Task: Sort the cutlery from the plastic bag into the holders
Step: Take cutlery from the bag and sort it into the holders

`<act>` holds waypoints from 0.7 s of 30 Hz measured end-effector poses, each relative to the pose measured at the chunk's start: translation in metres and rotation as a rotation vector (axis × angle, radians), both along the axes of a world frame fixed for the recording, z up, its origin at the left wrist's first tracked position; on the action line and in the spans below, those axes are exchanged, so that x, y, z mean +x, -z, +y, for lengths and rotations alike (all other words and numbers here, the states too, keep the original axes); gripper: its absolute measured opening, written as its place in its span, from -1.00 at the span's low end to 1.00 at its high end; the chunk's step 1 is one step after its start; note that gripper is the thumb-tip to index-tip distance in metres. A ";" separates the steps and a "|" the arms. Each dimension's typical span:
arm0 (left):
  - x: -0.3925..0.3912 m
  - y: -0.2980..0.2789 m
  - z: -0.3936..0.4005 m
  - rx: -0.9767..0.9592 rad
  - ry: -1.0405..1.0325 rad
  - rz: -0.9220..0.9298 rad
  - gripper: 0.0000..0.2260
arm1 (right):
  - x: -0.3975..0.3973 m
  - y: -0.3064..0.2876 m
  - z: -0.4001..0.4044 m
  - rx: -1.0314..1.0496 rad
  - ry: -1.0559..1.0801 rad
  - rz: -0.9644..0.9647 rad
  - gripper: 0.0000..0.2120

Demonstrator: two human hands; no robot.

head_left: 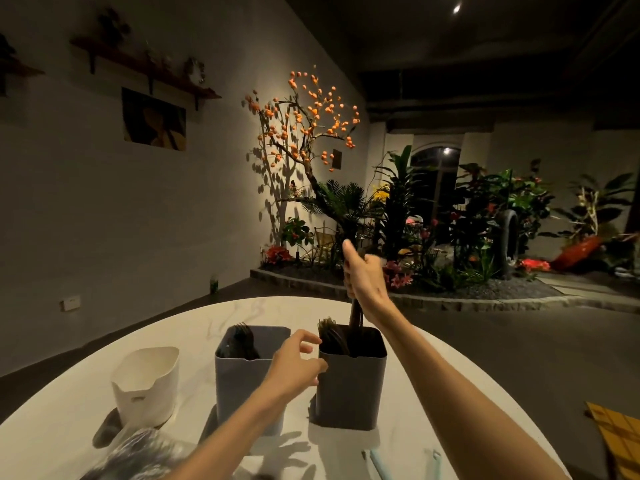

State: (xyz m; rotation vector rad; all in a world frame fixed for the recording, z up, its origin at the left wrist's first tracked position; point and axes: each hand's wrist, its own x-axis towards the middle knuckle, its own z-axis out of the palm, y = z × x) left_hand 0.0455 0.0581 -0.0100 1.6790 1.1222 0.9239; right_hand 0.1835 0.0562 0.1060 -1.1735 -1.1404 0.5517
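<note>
Table: round white marble top point(194, 317)
On it: white holder point(147, 386), two grey holders point(249, 382) point(351, 389), plastic bag point(138, 455), pale blue utensils point(381, 465)

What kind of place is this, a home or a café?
Probably a café or restaurant after hours, though I can't be sure: a marble-look table with holders of disposable cutlery, an indoor garden bed, and a decorative orange-fruited tree.

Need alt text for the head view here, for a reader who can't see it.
The right hand lowers a bundle of dark cutlery into the right grey holder while the left hand touches its side. A second grey holder with forks, a white holder and the plastic bag share the white table.
</note>
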 end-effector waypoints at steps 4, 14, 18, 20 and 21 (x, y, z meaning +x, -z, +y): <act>0.003 0.002 0.001 -0.031 -0.001 -0.035 -0.54 | -0.011 0.048 0.018 -0.253 0.068 -0.076 -0.58; -0.007 0.004 0.002 -0.081 0.048 -0.073 -0.55 | -0.010 0.064 0.014 -0.316 0.095 -0.423 -0.56; -0.013 -0.001 -0.008 -0.084 0.066 -0.027 -0.57 | -0.007 0.069 0.000 -0.403 0.017 -0.440 -0.53; -0.023 -0.009 -0.016 -0.051 0.104 0.009 -0.64 | -0.004 0.061 -0.009 -0.294 0.053 -0.383 -0.59; -0.030 -0.013 -0.023 -0.037 0.123 0.031 -0.68 | -0.004 0.057 -0.017 -0.257 0.032 -0.360 -0.62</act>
